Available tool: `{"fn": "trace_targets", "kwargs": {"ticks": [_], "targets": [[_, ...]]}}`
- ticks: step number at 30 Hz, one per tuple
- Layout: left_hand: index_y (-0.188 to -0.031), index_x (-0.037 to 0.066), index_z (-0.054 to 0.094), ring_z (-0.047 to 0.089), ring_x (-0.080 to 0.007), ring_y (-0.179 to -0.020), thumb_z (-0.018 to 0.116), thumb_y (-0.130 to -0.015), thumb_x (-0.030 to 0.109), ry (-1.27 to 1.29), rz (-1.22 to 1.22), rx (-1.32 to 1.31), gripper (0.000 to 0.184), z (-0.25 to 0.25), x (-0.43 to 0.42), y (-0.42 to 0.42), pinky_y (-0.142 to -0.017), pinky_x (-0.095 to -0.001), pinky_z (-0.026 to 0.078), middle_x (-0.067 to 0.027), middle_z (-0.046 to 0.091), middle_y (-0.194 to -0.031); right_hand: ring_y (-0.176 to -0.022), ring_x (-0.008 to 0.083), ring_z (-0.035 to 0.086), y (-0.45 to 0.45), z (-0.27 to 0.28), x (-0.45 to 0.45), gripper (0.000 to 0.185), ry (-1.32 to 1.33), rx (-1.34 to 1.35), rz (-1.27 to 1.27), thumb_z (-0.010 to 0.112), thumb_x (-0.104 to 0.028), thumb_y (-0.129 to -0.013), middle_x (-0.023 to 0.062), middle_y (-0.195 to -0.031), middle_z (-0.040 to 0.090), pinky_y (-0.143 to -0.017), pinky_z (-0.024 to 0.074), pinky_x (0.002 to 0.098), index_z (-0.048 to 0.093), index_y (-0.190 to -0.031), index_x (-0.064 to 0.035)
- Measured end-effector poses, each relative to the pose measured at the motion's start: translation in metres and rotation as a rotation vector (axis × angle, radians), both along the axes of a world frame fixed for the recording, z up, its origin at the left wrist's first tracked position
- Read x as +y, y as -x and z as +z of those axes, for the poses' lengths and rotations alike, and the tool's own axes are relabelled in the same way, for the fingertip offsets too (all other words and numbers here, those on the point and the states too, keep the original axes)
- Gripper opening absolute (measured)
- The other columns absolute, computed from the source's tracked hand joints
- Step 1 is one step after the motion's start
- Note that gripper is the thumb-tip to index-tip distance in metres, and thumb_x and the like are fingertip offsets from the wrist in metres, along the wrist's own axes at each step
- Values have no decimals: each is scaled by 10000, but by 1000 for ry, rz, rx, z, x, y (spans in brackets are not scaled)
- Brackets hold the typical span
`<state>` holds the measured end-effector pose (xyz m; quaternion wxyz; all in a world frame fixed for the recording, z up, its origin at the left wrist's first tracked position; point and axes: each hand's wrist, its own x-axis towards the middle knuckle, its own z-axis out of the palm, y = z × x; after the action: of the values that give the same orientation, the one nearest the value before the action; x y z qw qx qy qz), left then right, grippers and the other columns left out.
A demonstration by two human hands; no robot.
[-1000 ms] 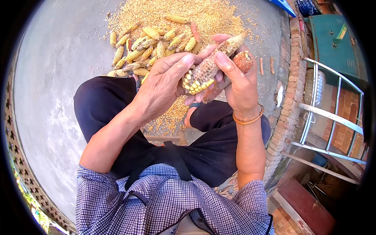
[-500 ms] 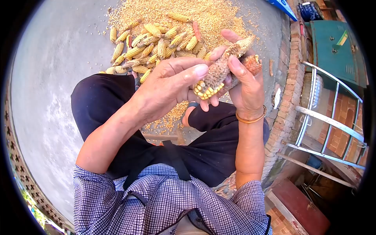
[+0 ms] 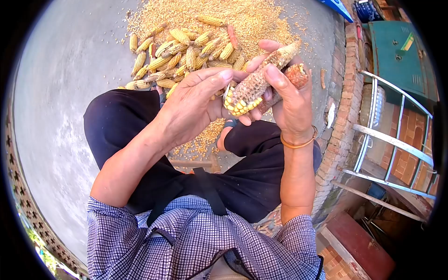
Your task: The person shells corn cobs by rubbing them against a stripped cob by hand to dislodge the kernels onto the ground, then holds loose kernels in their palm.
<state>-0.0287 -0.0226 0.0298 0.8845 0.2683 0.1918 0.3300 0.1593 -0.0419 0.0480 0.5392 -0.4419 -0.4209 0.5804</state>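
Observation:
My right hand (image 3: 291,100) is wrapped around a mostly stripped corn cob (image 3: 254,81), which tilts with its pale tip up and to the right. Yellow kernels remain in a band at its lower end. A second, reddish bare cob (image 3: 297,76) lies in the same palm, behind the first. My left hand (image 3: 198,93) closes on the kernelled end, its thumb along the cob's left side; its other fingers are partly hidden behind. Beyond my hands lies a heap of yellow corn ears (image 3: 179,58).
Loose kernels (image 3: 252,18) spread over the concrete floor (image 3: 60,93) behind the ears, with more kernels (image 3: 200,140) between my feet. A low brick edge (image 3: 343,107) runs along the right. Past it stand a metal ladder-like frame (image 3: 392,143) and a green cabinet (image 3: 396,60).
The corn cob has turned in my hands and shifted slightly left, so more of its kernelled end shows. My left thumb has moved up and left along it.

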Motion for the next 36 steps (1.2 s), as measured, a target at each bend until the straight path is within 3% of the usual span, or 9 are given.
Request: {"fn": "trace_targets", "kwargs": {"ticks": [9, 10, 16, 23, 25, 28, 31, 32, 36], "targets": [[-1283, -127, 476, 598, -390, -1130, 233, -1039, 486, 223, -25, -110, 703, 0, 7, 4, -965, -454, 521, -301, 518, -1286, -727, 66, 582, -19, 0, 3, 423, -84, 195, -79, 559, -161, -941, 115, -995, 676, -651, 465, 200, 495, -1316, 26], [-1295, -130, 464, 573, -412, -1170, 211, -1032, 520, 243, -51, -170, 745, -1, 8, 5, -995, -465, 501, -320, 496, -1313, -965, 172, 558, -33, -2, 5, 510, -107, 180, -8, 504, -199, -997, 107, -1082, 560, -801, 514, 301, 341, -1414, 45], [-1363, -133, 393, 435, -494, -1283, 167, -977, 647, 319, -60, -309, 899, 6, 10, 5, -1055, -514, 426, -390, 406, -1367, -1043, 228, 584, -52, -3, 5, 515, -122, 369, -94, 468, -216, -1018, 116, -1140, 533, -838, 553, 366, 293, -1433, 33], [-1370, -126, 394, 434, -478, -1291, 164, -959, 680, 266, -54, -294, 934, 5, 8, 5, -1067, -520, 409, -373, 396, -1387, -1095, 258, 605, -53, -4, 5, 497, -112, 363, -73, 482, -208, -1011, 125, -1150, 560, -898, 551, 385, 324, -1417, 32], [-1374, -103, 411, 447, -448, -1296, 175, -964, 675, 213, -52, -256, 911, 4, 8, 5, -1067, -506, 413, -332, 410, -1405, -878, 152, 592, -42, 2, 5, 422, -78, 304, -169, 525, -176, -979, 118, -1078, 628, -739, 502, 279, 448, -1344, 22], [-1386, -54, 436, 469, -379, -1296, 345, -980, 599, -245, 41, 355, 774, -1, 5, 4, -1057, -476, 430, -243, 440, -1422, -718, 80, 552, -29, 9, 4, 383, -36, 210, -211, 559, -157, -951, 111, -1027, 667, -613, 436, 212, 521, -1291, 14], [-1406, -13, 436, 485, -323, -1281, 541, -951, 467, -412, 19, 467, 669, 4, 0, 5, -1046, -458, 440, -173, 456, -1424, -683, 68, 545, -24, 13, 6, 377, -45, 115, -154, 576, -150, -928, 108, -1002, 676, -574, 409, 199, 535, -1263, 17], [-1429, -22, 393, 503, -296, -1263, 687, -889, 293, -332, 28, 337, 691, 1, -1, 4, -1033, -457, 458, -180, 457, -1415, -687, 67, 548, -21, 14, 5, 376, -42, 97, -140, 576, -148, -926, 105, -999, 677, -570, 407, 198, 536, -1261, 18], [-1455, -39, 322, 496, -270, -1273, 754, -817, 99, -318, 45, 177, 783, 5, -1, 0, -1017, -441, 492, -181, 436, -1414, -702, 58, 572, -17, 15, 1, 355, -60, -9, -80, 607, -144, -915, 85, -978, 690, -569, 423, 184, 562, -1241, -9]]}}
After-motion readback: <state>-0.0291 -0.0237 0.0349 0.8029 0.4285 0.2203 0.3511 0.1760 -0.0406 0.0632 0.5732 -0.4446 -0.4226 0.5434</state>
